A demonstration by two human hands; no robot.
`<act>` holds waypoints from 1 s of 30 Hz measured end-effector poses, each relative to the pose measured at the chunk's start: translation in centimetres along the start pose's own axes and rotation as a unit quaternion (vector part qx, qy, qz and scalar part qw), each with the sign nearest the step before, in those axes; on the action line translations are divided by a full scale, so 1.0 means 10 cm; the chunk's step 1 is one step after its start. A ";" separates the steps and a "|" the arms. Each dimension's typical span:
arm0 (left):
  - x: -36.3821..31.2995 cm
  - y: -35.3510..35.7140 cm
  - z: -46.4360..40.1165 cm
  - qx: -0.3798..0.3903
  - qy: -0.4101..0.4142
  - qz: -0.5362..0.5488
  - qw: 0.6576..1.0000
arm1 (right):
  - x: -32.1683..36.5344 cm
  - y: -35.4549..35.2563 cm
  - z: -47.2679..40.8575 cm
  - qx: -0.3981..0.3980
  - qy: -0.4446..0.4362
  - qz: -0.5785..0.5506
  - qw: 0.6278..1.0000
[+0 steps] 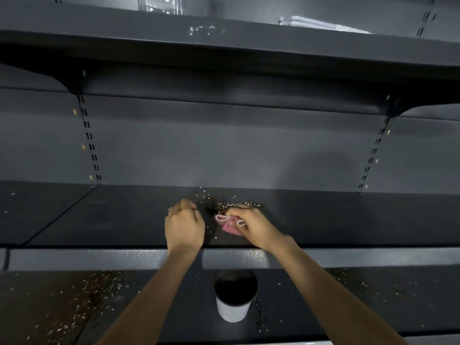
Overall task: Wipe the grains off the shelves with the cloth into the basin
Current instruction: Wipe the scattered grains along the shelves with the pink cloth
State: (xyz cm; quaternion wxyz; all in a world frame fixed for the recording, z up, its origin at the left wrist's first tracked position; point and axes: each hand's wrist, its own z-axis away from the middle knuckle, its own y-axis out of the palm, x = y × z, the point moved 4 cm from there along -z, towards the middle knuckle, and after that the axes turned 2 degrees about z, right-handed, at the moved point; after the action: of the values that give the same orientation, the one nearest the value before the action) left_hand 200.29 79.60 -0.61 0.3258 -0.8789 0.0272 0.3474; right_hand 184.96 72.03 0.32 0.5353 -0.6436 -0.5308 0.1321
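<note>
A folded pink cloth lies on the dark middle shelf, gripped by my right hand. Light grains are scattered just behind the cloth and hand. My left hand rests on the same shelf to the left of the cloth, fingers curled into a fist and holding nothing that I can see. A white basin with a dark inside stands on the lower shelf, below the gap between my hands.
Many grains litter the lower shelf, mostly left of the basin, with some on the right. The top shelf carries a few grains, a clear container and a white packet. Slotted uprights run up the back wall.
</note>
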 end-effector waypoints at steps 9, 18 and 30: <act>0.04 -0.03 -0.02 -0.046 -0.017 0.065 0.997 | 0.32 0.24 -0.01 0.058 -0.080 -0.012 0.995; 0.05 -0.06 -0.01 -0.063 -0.042 0.089 0.993 | 0.41 0.22 -0.10 0.022 -0.063 -0.006 0.998; 0.07 -0.05 -0.01 -0.061 -0.027 0.093 0.994 | 0.34 0.12 -0.05 0.086 -0.083 -0.063 0.991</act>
State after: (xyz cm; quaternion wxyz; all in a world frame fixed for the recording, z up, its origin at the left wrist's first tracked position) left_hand 200.98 80.07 -0.70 0.2389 -0.8812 0.0787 0.4003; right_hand 187.35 74.73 0.84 0.5504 -0.5474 -0.5991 0.1963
